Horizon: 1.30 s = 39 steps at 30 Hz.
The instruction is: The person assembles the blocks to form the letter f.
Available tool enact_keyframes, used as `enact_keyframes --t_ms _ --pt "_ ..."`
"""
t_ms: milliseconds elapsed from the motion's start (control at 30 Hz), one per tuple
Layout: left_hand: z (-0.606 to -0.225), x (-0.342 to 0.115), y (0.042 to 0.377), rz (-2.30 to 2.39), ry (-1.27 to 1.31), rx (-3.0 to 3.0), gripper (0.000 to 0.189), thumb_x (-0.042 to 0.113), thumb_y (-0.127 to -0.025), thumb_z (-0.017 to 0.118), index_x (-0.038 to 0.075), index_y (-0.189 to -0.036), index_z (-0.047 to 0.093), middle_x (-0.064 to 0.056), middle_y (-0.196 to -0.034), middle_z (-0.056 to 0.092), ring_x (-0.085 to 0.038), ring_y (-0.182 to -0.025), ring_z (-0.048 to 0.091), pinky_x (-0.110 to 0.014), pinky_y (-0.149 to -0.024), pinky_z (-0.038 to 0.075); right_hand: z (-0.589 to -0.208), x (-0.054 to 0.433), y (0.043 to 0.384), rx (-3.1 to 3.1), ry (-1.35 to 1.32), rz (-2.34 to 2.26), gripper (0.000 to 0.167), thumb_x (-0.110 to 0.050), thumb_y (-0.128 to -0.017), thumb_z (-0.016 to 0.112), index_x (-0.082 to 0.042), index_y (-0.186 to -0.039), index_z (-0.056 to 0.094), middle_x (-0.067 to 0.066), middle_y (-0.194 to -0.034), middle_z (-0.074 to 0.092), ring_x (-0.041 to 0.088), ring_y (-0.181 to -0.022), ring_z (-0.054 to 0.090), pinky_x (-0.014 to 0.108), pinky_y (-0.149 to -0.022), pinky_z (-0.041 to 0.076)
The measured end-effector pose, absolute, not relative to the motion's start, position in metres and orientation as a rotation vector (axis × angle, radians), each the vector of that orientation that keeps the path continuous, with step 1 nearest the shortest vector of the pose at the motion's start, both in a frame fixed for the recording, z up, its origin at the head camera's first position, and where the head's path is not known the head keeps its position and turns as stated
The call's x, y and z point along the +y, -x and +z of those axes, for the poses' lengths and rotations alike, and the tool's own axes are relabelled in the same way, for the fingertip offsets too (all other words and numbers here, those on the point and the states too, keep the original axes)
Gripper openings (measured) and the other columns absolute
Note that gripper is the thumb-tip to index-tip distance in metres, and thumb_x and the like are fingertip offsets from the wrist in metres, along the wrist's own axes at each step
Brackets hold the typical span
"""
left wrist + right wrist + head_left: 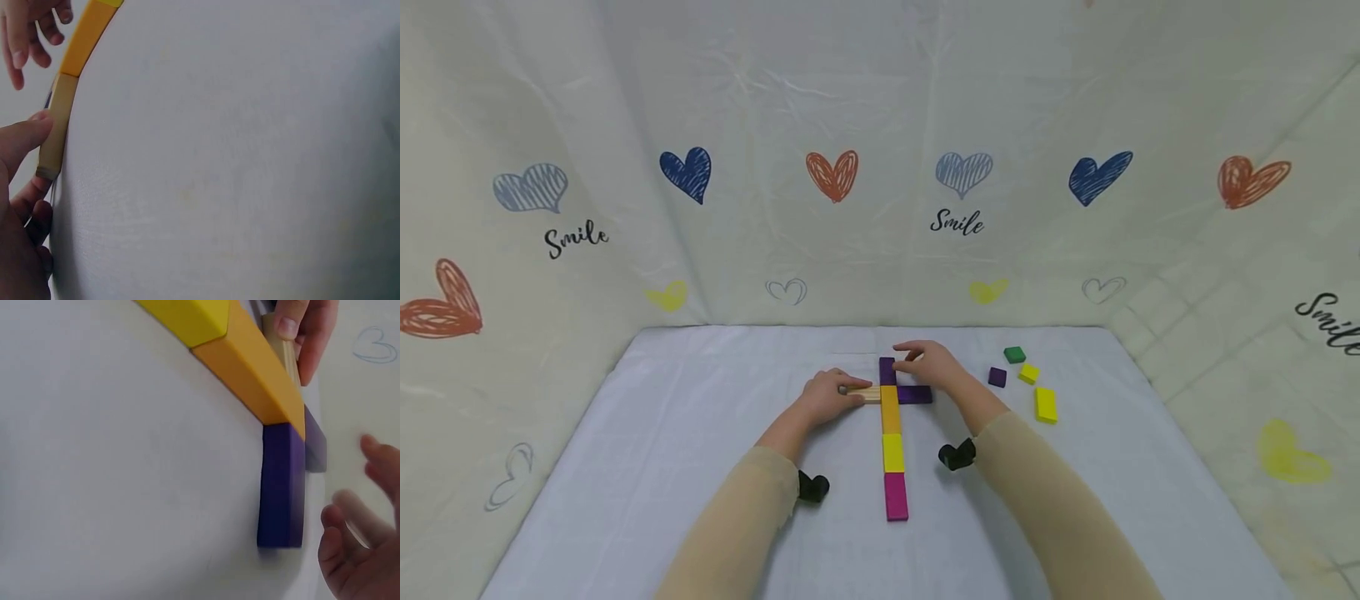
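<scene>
My left hand (827,397) pinches a plain wooden block (870,395), thumb on the near side and fingers beyond. In the right wrist view, that block meets the side of an orange block (253,369). Opposite it lies a purple block (915,395), and a second purple block (887,371) tops the column. Below the orange one follow a yellow block (892,453) and a magenta block (896,497), end to end. My right hand (934,367) hovers by the upper purple block, its fingers loosely spread and holding nothing; the right wrist view shows it apart from the blocks.
To the right lie a small green block (1015,355), a small purple block (997,377), a small yellow block (1028,374) and a larger yellow block (1046,405). A white cloth (647,467) covers the table. Behind rises a white curtain (880,250) printed with hearts.
</scene>
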<state>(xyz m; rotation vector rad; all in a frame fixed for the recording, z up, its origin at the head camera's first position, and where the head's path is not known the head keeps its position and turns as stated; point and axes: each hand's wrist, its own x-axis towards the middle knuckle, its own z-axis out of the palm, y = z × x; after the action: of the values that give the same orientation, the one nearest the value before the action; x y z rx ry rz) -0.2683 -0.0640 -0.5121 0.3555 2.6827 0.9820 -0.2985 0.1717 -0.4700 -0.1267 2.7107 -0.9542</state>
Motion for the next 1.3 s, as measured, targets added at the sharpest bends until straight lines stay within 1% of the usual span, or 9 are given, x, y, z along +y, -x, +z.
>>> enact_keyframes --t_ms 333,467,667,900,967,1100,1300 --pt "-0.511 -0.063 0.266 0.988 -0.346 2.678 0.029 0.037 -0.093 0.068 0.04 -0.122 0.071 -0.003 -0.126 0.06 -0.026 -0.117 0.046 -0.049 -0.1 0.04 -0.462 0.204 0.281 2.724 0.125 -0.959 0.048 -0.035 -0.094 0.069 -0.021 -0.139 0.06 0.009 -0.119 0.062 0.028 -0.103 0.054 0.039 -0.084 0.051" --pt "-0.512 -0.064 0.266 0.972 -0.356 2.689 0.029 0.037 -0.094 0.067 0.039 -0.123 0.07 -0.002 -0.126 0.06 -0.026 -0.117 0.046 -0.048 -0.1 0.04 -0.46 0.222 0.273 2.733 0.112 -0.965 0.048 -0.035 -0.093 0.069 -0.022 -0.139 0.06 0.008 -0.118 0.061 0.028 -0.104 0.054 0.038 -0.083 0.05" --pt "-0.511 -0.063 0.266 0.971 -0.368 2.698 0.03 0.035 -0.093 0.068 0.038 -0.122 0.071 -0.003 -0.125 0.061 -0.027 -0.117 0.047 -0.049 -0.102 0.039 -0.462 0.257 0.26 2.767 0.109 -0.946 0.049 -0.036 -0.093 0.07 -0.02 -0.138 0.06 0.008 -0.118 0.061 0.027 -0.102 0.054 0.034 -0.078 0.05" --pt "-0.512 -0.062 0.267 0.979 -0.361 2.693 0.029 0.034 -0.093 0.069 0.038 -0.122 0.071 -0.004 -0.125 0.061 -0.027 -0.117 0.047 -0.049 -0.101 0.04 -0.464 0.308 0.241 2.81 0.113 -0.947 0.05 -0.033 -0.092 0.071 -0.012 -0.136 0.062 0.009 -0.111 0.061 0.026 -0.095 0.053 0.034 -0.073 0.045" --pt "-0.513 -0.062 0.268 0.975 -0.362 2.698 0.029 0.034 -0.093 0.068 0.039 -0.122 0.071 -0.003 -0.124 0.061 -0.027 -0.116 0.047 -0.048 -0.1 0.04 -0.465 0.322 0.235 2.822 0.101 -0.927 0.05 -0.033 -0.092 0.071 -0.012 -0.136 0.061 0.011 -0.113 0.061 0.026 -0.096 0.053 0.033 -0.072 0.045" --pt "-0.515 -0.063 0.269 0.965 -0.359 2.707 0.029 0.035 -0.093 0.068 0.039 -0.122 0.071 -0.002 -0.124 0.061 -0.026 -0.115 0.047 -0.047 -0.099 0.04 -0.466 0.346 0.226 2.801 0.003 -0.893 0.053 -0.037 -0.093 0.069 -0.013 -0.139 0.058 0.015 -0.121 0.058 0.029 -0.1 0.052 0.032 -0.07 0.046" --pt "-0.517 -0.063 0.27 0.975 -0.355 2.696 0.029 0.036 -0.093 0.068 0.041 -0.122 0.07 -0.002 -0.124 0.06 -0.026 -0.116 0.046 -0.048 -0.099 0.04 -0.469 0.373 0.215 2.78 -0.113 -0.869 0.059 -0.043 -0.093 0.067 -0.011 -0.141 0.055 0.019 -0.126 0.055 0.034 -0.105 0.049 0.033 -0.074 0.047"
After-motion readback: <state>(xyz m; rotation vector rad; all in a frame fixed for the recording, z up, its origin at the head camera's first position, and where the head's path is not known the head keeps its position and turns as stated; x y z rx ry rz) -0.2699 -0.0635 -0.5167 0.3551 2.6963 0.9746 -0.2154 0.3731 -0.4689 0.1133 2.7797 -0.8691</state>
